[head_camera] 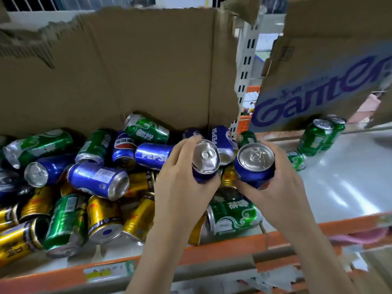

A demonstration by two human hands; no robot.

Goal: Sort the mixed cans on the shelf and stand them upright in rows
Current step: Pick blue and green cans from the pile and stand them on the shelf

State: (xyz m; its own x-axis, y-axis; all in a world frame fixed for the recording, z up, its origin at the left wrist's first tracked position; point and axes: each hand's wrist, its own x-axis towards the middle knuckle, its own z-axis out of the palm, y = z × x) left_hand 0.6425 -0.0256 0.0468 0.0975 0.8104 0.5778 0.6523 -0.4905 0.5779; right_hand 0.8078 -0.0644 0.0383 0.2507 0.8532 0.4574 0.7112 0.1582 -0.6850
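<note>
Item: two blue cans, one per hand, lifted above the pile at the middle of the shelf.

Left hand: fingers curled round the body of a blue can, top end tipped toward the camera, pull tab visible. Grasp sits low on the can; thumb side hidden.

Right hand: wrapped round a second blue can, held nearly upright, lid up. The two cans sit just beside each other, apparently not touching.

Left of both hands: mixed pile of blue, green and gold cans, all lying on their sides, backed by torn cardboard.

Right of the right hand: bare shelf surface; beyond it, upright green cans near a printed carton, and one smaller green can just past the right fingers.

Step in hand, judged: carrying blue cans from the pile toward the open shelf to start a blue row. Sorting looks barely begun.

Handling notes: level the left can before setting it down, so the base meets the shelf flat. Place blue well apart from the green group, leaving room for rows behind. Set one down at a time; release only once it stands steady. Thin cans dent, so grip lightly.
</note>
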